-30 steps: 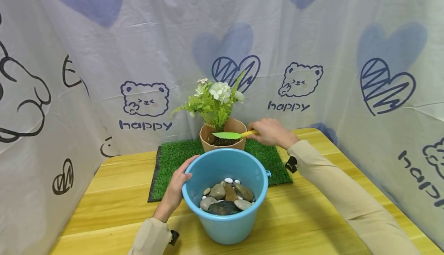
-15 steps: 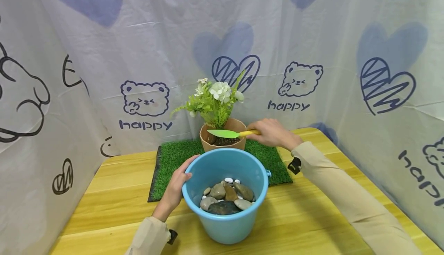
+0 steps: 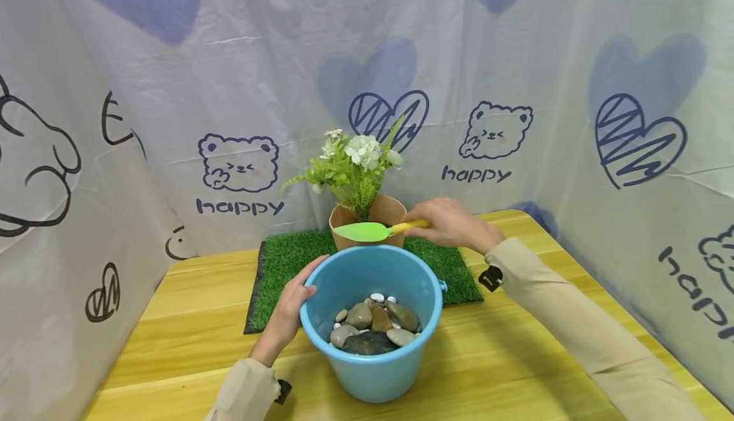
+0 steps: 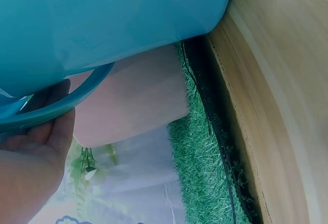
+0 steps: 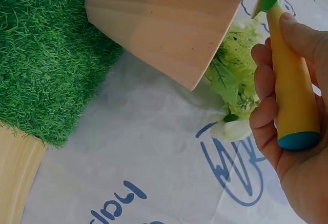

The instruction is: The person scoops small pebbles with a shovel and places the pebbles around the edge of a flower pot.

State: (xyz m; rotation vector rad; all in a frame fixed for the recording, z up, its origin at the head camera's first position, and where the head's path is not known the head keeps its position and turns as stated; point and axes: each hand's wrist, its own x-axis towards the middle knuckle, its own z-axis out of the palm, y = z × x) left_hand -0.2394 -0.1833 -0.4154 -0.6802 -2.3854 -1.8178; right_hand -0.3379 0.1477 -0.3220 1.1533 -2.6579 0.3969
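My right hand grips the yellow handle of a garden trowel with a green blade. The blade lies level in front of the flowerpot, just above the bucket's far rim, and looks bare. In the right wrist view, fingers and thumb wrap the trowel's handle. At its left side, my left hand holds a light-blue bucket, thumb at the rim; in the left wrist view, fingers curl behind a blue band of it. Inside lie several stones, grey, brown, black and small white.
White flowers with green leaves rise from the pot, which stands on an artificial grass mat behind the bucket. Beneath is a wooden table. A printed white curtain hangs behind and on both sides.
The trowel blade has moved left and towards me, out of the pot's mouth to in front of the pot. Its blade has turned flatter to view. My left hand and the bucket stay put.
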